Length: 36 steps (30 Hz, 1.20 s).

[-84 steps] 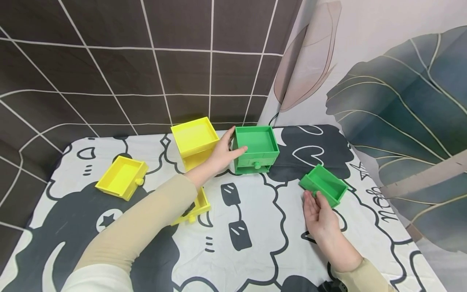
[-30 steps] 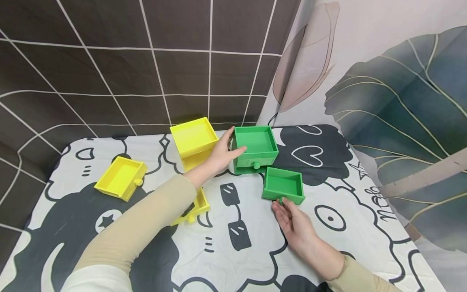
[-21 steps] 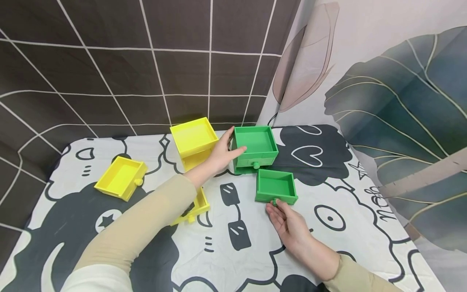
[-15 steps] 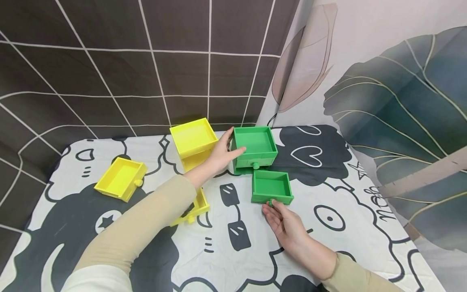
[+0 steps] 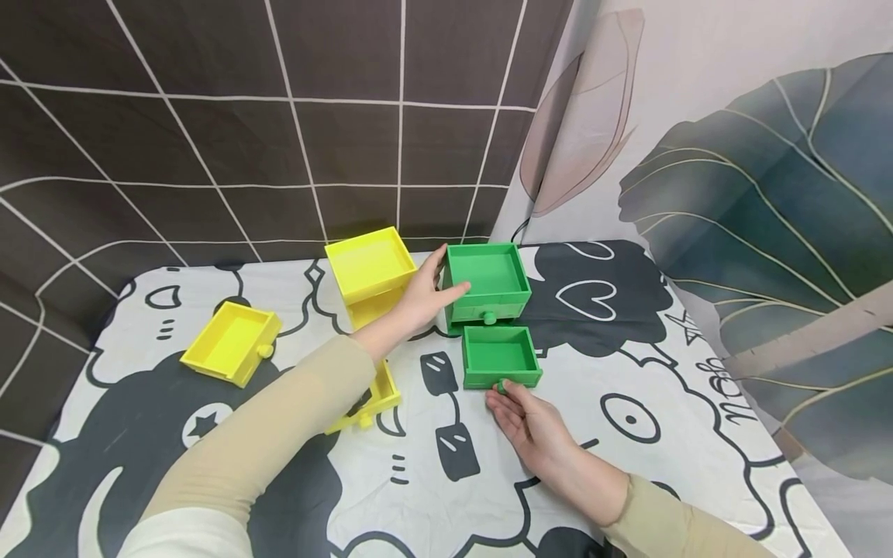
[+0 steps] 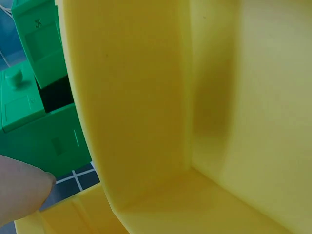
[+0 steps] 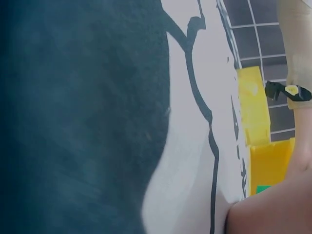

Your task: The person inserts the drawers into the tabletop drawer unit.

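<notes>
My left hand (image 5: 417, 298) holds the left side of a small green cabinet (image 5: 488, 271), its thumb across the front corner and its fingers along the side. The cabinet's upper knobbed drawer is in; the space below it is open. With thumb and fingers my right hand (image 5: 533, 430) pinches the knob of a loose green drawer (image 5: 501, 358), bare inside, just in front of that lower opening. In the left wrist view the green cabinet (image 6: 46, 139) shows its dark slot. In the right wrist view the held drawer is not clearly seen.
Left of the green cabinet stands a yellow cabinet (image 5: 371, 267), partly behind my left forearm. A yellow drawer (image 5: 380, 395) juts out below the forearm. Another yellow drawer (image 5: 233, 345) lies farther left on the patterned cloth (image 5: 593, 496). A dark gridded backdrop (image 5: 349, 139) rises behind.
My right hand has brought the green drawer leftward from the right of the cloth, turning it to face squarely in front of the green cabinet. My left hand stays on the cabinet.
</notes>
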Available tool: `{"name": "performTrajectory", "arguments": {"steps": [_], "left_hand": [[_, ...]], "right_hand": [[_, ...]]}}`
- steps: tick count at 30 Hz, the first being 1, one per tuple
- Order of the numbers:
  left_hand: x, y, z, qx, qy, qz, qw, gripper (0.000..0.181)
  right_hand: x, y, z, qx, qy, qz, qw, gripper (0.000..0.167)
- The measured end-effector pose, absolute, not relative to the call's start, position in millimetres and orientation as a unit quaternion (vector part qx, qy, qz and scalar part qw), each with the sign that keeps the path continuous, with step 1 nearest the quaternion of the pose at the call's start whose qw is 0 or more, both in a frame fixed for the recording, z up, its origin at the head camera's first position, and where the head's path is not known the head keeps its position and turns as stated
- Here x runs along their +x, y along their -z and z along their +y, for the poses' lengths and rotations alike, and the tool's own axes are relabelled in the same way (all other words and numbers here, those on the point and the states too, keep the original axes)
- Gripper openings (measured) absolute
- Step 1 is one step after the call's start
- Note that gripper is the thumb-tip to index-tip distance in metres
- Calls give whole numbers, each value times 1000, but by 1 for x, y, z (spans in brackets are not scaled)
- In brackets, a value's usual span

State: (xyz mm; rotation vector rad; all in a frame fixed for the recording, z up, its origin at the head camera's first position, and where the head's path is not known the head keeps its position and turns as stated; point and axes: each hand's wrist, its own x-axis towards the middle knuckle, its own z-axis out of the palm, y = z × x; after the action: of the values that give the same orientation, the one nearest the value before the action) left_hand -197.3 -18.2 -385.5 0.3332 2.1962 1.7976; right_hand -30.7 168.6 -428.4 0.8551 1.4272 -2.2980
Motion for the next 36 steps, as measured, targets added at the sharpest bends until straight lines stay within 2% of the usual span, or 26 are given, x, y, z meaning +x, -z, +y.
{"name": "performTrajectory", "arguments": {"steps": [18,36], "left_hand": [[-197,388,-17,117,-629,756,140,88],[-199,388,-18,120,-631,754,140,89]], "right_hand": [[-47,430,162,282,804,498,164,21],[-58,429,167,277,808,493,164,14]]}}
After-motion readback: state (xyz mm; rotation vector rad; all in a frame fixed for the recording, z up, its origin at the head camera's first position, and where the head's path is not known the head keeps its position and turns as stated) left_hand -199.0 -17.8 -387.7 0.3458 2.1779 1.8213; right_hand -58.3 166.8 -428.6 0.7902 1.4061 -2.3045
